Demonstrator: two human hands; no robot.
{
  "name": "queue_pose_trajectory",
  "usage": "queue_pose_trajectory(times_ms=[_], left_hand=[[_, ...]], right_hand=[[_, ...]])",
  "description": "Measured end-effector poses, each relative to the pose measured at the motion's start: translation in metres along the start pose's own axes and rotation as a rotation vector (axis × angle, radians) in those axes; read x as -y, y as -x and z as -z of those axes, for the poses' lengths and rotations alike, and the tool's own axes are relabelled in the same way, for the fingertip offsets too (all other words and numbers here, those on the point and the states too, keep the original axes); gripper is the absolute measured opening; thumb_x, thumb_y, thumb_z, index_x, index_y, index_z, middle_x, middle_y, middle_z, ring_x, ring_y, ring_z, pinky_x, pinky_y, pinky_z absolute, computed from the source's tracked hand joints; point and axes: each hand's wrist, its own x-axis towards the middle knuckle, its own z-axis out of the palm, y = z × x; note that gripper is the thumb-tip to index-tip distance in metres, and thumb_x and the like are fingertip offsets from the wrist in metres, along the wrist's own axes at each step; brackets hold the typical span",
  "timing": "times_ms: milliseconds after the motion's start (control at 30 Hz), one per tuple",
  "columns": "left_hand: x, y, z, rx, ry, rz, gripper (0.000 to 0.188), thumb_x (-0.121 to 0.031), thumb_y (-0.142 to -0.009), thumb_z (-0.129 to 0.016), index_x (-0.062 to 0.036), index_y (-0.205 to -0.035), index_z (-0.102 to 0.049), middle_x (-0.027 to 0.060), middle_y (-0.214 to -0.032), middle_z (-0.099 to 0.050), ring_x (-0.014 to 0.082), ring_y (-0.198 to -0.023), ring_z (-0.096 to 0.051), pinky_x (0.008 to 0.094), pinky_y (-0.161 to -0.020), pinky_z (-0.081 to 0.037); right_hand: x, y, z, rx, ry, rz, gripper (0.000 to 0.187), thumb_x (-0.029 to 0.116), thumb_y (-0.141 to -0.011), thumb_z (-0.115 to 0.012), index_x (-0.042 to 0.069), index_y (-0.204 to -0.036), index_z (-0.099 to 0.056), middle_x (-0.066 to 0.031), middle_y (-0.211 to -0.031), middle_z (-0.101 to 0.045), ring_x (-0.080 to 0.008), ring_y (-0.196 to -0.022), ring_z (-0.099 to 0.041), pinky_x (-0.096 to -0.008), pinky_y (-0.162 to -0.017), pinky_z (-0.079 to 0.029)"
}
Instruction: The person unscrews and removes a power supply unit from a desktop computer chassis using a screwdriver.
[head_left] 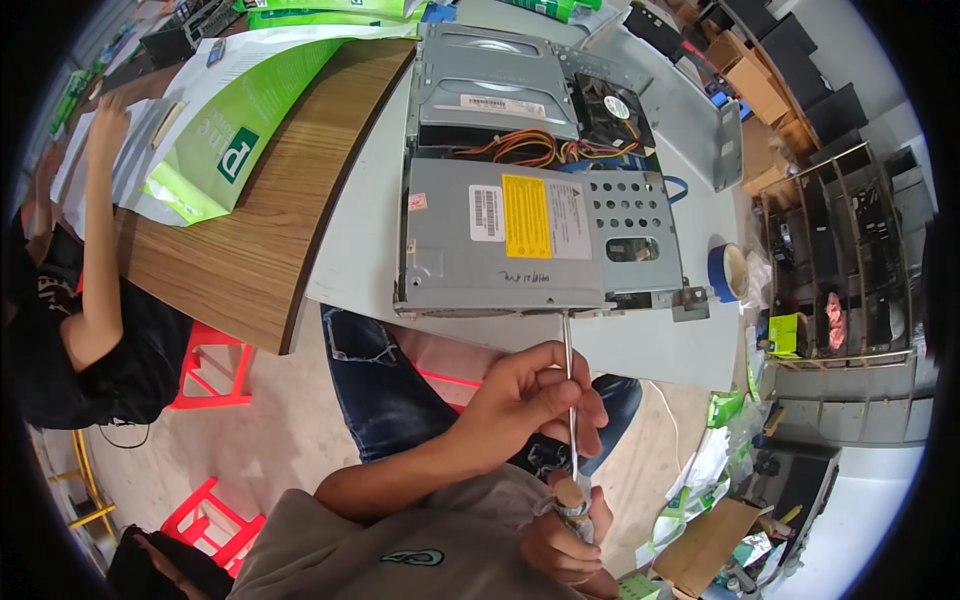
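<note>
Grey metal is seen across the opened computer case (550, 287), which is laid on a pale table (355, 235) directly in front of the person. At its near edge it is met by the tip of a screwdriver (573, 455); whether a screw is engaged cannot be told. The thin shaft is steadied by the left grip (540, 395), thumb and fingers being curled around it. The handle, partly hidden, is enclosed by the right grip (566, 542), which is clenched lower down, near the chest.

On the case, 1 flat metal box (450, 230) is marked with a white label (487, 213) and a yellow label (526, 220). Beyond it, red, orange and yellow wires (530, 148) are bunched beside a black fan (600, 100), and a drive (490, 65) is mounted at the far end.

To the right, a blue-sided roll of tape (717, 274) is placed near the table's edge, and a metal rack (870, 355) is loaded with parts. To the left, a green and white bag (205, 175) is spread over a brown wooden table (265, 235), where papers (75, 170) are touched by a co-worker's hand (108, 115). Below, 2 red stools (240, 398) are set on the floor (290, 420).
</note>
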Motion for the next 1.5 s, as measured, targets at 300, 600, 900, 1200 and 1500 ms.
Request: queue_pose_trajectory(times_ms=[300, 600, 900, 1200, 1500], left_hand=[[-0.006, 0.002, 0.001, -0.065, -0.194, 0.051, 0.028, -0.021, -0.104, -0.051, 0.0015, -0.119, -0.049, 0.0177, -0.100, -0.068, 0.0280, -0.085, -0.072, 0.0360, -0.078, -0.060], [0.008, -0.005, 0.001, 0.124, 0.101, -0.031, 0.018, -0.016, -0.106, -0.043, -0.0004, -0.114, -0.047, 0.0176, -0.103, -0.065, 0.0292, -0.093, -0.071, 0.0403, -0.089, -0.057], [-0.005, 0.003, -0.002, -0.079, -0.321, -0.021, 0.032, -0.014, -0.099, -0.059, 0.0052, -0.125, -0.053, 0.0123, -0.090, -0.064, 0.0261, -0.087, -0.072, 0.0355, -0.080, -0.061], [-0.016, 0.006, 0.000, -0.055, -0.042, 0.073, 0.031, -0.011, -0.099, -0.060, 0.0049, -0.124, -0.053, 0.0161, -0.098, -0.067, 0.0297, -0.086, -0.073, 0.0385, -0.081, -0.061], [-0.004, 0.004, 0.009, 0.048, 0.046, -0.035, 0.026, -0.009, -0.104, -0.046, 0.0005, -0.128, -0.040, 0.0266, -0.116, -0.061, 0.0407, -0.108, -0.066, 0.0523, -0.096, -0.054]], right_hand=[[-0.010, -0.014, -0.026, -0.685, 1.722, 0.196, 0.038, 0.018, -0.099, -0.056, 0.005, -0.133, -0.047, -0.0038, -0.065, -0.058, -0.0145, -0.045, -0.052, -0.0263, -0.043, -0.039], [0.004, 0.030, 0.014, -0.103, 0.222, 0.111, 0.067, 0.052, -0.101, -0.044, 0.006, -0.148, -0.031, -0.0073, -0.066, -0.055, -0.0146, -0.038, -0.048, -0.0276, -0.035, -0.038], [-0.027, 0.013, 0.010, -0.774, 1.661, 0.643, 0.057, 0.016, -0.092, -0.063, 0.002, -0.142, -0.039, -0.0171, -0.093, -0.064, -0.0225, -0.075, -0.066, -0.0313, -0.063, -0.053], [-0.009, 0.006, -0.010, -0.434, 0.663, 0.125, 0.061, 0.028, -0.085, -0.071, -0.003, -0.130, -0.045, -0.0233, -0.080, -0.063, -0.0299, -0.060, -0.064, -0.0357, -0.054, -0.052], [0.005, -0.013, -0.022, -0.393, 0.481, 0.066, 0.062, 0.007, -0.087, -0.073, -0.004, -0.139, -0.041, -0.0219, -0.100, -0.066, -0.0287, -0.088, -0.069, -0.0354, -0.074, -0.055]])
